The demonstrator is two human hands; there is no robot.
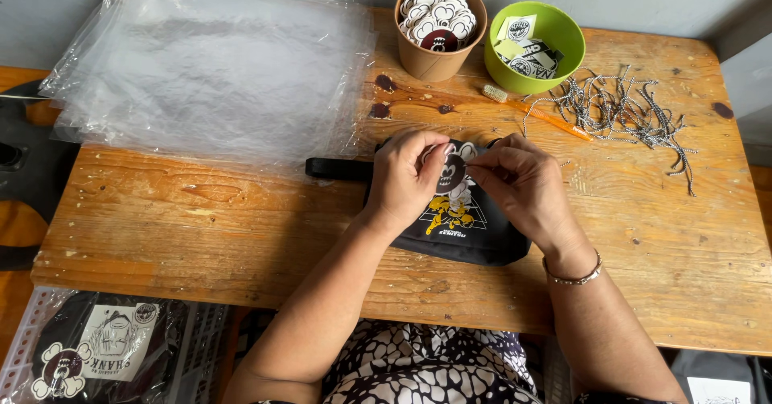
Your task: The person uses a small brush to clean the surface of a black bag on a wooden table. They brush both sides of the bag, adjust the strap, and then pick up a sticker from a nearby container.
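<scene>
Pinching something small at the top edge of a black printed pouch [460, 219], the left hand [404, 180] and right hand [519, 185] meet fingertip to fingertip over its upper middle; what they grip there is too small to identify, and may be a tag or the zip pull. The pouch lies flat on the wooden counter [201, 227], just in front of the person, its black strap [338, 168] reaching out to the left.

Supplies stand behind it: a brown paper cup of round printed tags [438, 20], a green bowl of printed cards [531, 44], a loose heap of black-and-white cords [623, 110] and an orange-handled brush [535, 108]. A stack of clear plastic bags [209, 66] covers the counter's left half.

Judged from this layout, the pouch is mid-way: not yet bagged, while a white crate [32, 348] at lower left holds an already wrapped item [104, 348].
</scene>
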